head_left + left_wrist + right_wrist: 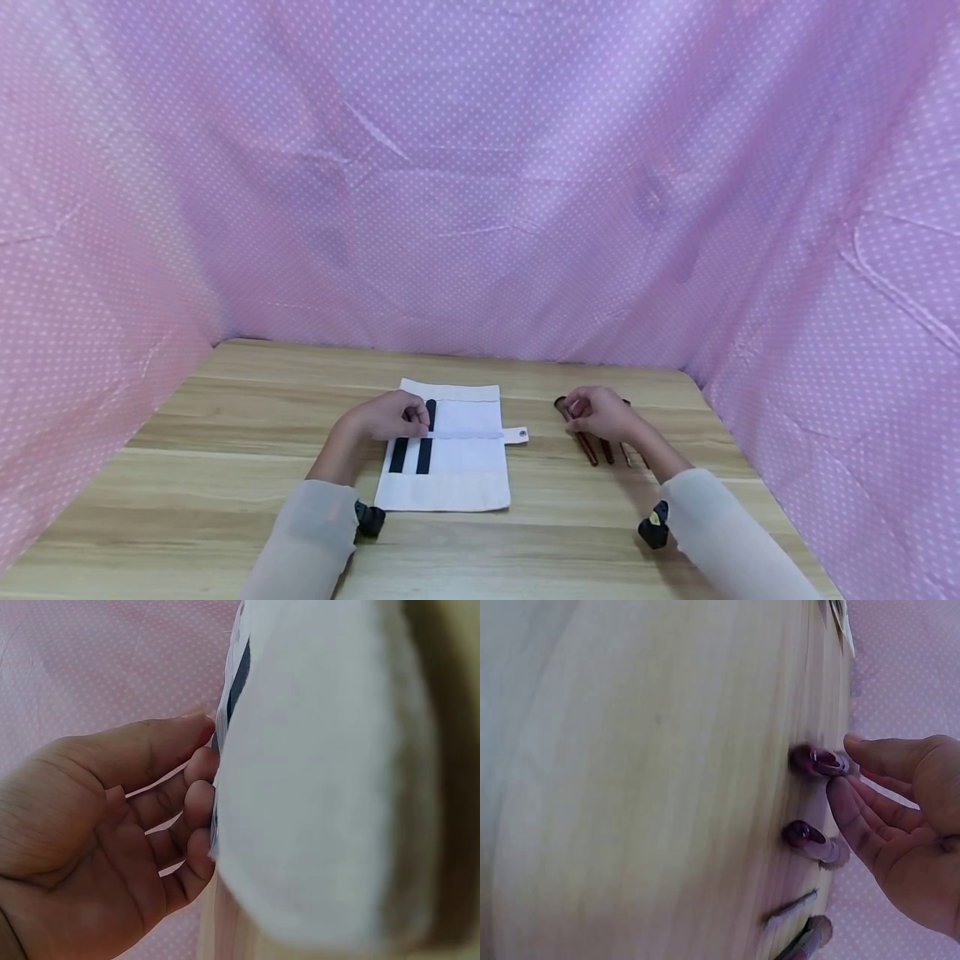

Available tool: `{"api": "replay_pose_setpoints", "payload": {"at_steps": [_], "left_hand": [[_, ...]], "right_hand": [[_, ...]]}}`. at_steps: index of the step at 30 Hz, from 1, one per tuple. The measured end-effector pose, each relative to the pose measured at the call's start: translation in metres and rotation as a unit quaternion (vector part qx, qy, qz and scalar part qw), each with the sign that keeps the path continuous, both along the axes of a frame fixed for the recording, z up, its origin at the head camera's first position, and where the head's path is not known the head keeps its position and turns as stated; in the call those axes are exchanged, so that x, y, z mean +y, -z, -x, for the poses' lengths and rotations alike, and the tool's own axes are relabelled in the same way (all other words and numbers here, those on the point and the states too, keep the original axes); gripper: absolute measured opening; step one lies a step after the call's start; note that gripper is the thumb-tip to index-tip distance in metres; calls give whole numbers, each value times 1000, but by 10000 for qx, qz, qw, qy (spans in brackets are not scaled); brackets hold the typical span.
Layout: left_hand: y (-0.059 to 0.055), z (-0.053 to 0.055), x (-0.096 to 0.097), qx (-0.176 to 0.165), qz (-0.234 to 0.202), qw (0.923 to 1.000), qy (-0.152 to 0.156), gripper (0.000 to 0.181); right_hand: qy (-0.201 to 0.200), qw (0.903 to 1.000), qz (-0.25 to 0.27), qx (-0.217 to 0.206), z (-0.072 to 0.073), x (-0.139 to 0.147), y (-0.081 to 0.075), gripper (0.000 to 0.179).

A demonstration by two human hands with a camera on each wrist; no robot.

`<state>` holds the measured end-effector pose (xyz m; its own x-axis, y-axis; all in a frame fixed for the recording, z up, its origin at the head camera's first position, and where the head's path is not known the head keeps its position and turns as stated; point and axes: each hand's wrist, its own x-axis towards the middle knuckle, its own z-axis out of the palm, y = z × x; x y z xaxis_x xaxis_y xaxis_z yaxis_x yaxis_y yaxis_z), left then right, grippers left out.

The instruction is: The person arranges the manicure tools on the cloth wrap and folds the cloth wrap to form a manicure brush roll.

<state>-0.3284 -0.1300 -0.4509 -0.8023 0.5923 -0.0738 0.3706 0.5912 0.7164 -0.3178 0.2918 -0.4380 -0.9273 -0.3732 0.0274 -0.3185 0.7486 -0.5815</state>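
Observation:
A white fabric roll-up case (468, 492) lies unfolded, with a band across its middle and two black flat strips (424, 457) tucked under the band at its left. My left hand (393, 415) is over that side, thumb and curled fingertips at the band. In the left wrist view, the fingertips (201, 796) meet the case's edge, and the case hides what lies behind. To the right, my right hand (600, 412) pinches the leftmost makeup brush (587, 448), which has a glossy dark red handle. In the right wrist view, this brush (814, 760) lies between thumb and forefinger.
Beside the held brush lie another red-handled brush (804, 834), a thin tool (789, 907) and one more brush (819, 930). A snap tab (517, 435) sticks out from the case's right side. Pink dotted cloth (480, 250) surrounds the wooden table (262, 442).

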Motion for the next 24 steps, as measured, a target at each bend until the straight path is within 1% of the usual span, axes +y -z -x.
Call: {"api": "replay_pose_setpoints", "payload": {"at_steps": [7,14,16,19,24], "left_hand": [[-1,1,3,26,-29,10000,-31,7],[-2,2,12,105,-36,9996,250,5],[-2,3,15,82,-51,9995,299,4],[-2,3,20,50,-37,9994,326,5],[-3,4,26,79,4,9994,328,6]], "right_hand": [[-58,9999,41,-92,2,-10,4,38],[-197,9998,-12,-77,4,-18,6,36],[-252,9996,-46,-68,4,-19,7,36],[-288,9995,-77,-91,5,-21,7,36],[-216,9995,-118,-179,6,-23,6,37]]}}
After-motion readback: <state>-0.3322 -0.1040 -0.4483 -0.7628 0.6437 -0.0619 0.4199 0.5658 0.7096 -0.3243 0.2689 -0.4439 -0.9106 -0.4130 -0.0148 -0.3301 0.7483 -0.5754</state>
